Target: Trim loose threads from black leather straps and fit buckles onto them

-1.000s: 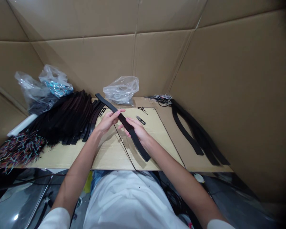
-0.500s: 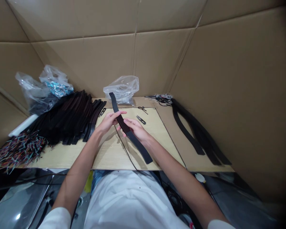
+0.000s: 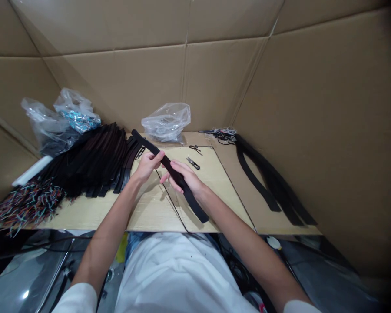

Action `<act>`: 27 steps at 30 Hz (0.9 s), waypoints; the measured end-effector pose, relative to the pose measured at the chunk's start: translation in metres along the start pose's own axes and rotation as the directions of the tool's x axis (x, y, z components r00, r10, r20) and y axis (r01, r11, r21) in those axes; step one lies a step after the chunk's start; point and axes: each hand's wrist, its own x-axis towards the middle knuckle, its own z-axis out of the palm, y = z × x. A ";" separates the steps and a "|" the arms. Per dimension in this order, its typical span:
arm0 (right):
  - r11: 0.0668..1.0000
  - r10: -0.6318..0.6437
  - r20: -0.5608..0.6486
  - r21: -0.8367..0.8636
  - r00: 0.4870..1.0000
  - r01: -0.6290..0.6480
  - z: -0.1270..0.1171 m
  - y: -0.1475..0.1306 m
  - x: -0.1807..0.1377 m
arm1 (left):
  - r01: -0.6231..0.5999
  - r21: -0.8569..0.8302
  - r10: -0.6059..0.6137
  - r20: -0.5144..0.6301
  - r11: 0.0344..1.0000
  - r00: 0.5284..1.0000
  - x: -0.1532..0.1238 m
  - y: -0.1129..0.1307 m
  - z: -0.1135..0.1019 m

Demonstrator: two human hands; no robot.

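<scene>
A long black strap (image 3: 193, 202) runs slantwise between my hands, above the pale work board (image 3: 146, 219). My left hand (image 3: 147, 166) pinches it near the middle, thumb on top. Just to the right, my right hand (image 3: 184, 176) grips the strap from its far side, some fingers passing underneath. Its upper end points to the back left, and its lower end hangs toward my body. A thin black cord (image 3: 171, 198) lies on the board below my hands. Small thread snips (image 3: 193, 163) rest on the board beyond my right hand.
Left lies a big pile of dark straps (image 3: 94, 161) with colourful thread ends (image 3: 29, 204). Several black straps (image 3: 270, 187) lie on the right. Clear plastic bags (image 3: 166, 123) stand at the back, before cardboard walls (image 3: 143, 82). A short twisted cord (image 3: 195, 150) lies behind the snips.
The strap has turned: its upper end has swung left and its face has rolled over. Both hands stay near its middle, still gripping it.
</scene>
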 end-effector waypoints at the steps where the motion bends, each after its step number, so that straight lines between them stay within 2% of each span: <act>1: 1.000 0.022 0.001 0.021 1.000 -0.022 -0.001 -0.001 0.000 | 0.019 -0.007 -0.018 0.036 1.000 0.999 -0.001 0.002 0.000; 4: 0.992 0.098 0.025 0.072 0.995 -0.099 -0.005 -0.004 0.002 | 0.066 -0.053 -0.057 0.164 0.996 0.985 -0.006 0.010 -0.002; 6: 0.988 0.130 0.044 0.073 0.991 -0.133 -0.006 -0.005 0.002 | 0.052 -0.055 -0.041 0.185 0.997 0.982 -0.007 0.012 -0.003; 8: 0.991 0.127 0.043 0.038 0.991 -0.128 -0.005 -0.004 0.002 | -0.009 -0.014 0.010 0.135 1.000 0.991 -0.006 0.009 -0.004; 12: 0.995 0.024 -0.061 -0.097 0.998 -0.030 0.001 0.003 0.002 | -0.110 0.149 0.114 -0.019 0.983 0.993 0.000 0.000 -0.004; 14: 0.994 0.022 -0.083 -0.104 0.996 -0.031 0.001 0.006 0.003 | -0.101 0.206 0.114 -0.052 0.973 0.992 0.002 -0.001 -0.003; 16: 0.995 0.073 -0.045 -0.057 0.996 -0.076 -0.001 0.005 0.004 | -0.060 0.212 0.070 -0.038 0.975 0.997 0.002 0.001 -0.004; 20: 0.994 0.102 0.008 0.048 0.995 -0.102 -0.006 -0.003 0.004 | 0.074 0.097 -0.086 0.131 0.993 0.988 -0.001 0.008 -0.005; 23: 0.992 0.089 -0.014 0.092 0.996 -0.088 -0.007 -0.007 0.002 | 0.129 -0.020 -0.121 0.237 0.991 0.964 -0.003 0.010 -0.005; 25: 0.995 0.076 -0.047 0.071 0.996 -0.073 -0.005 -0.007 0.001 | 0.121 -0.069 -0.104 0.209 0.990 0.972 -0.002 0.009 -0.004; 27: 1.000 0.017 -0.115 0.025 0.993 -0.014 -0.003 -0.005 -0.001 | 0.095 -0.098 -0.082 0.125 0.991 0.989 -0.001 0.006 -0.002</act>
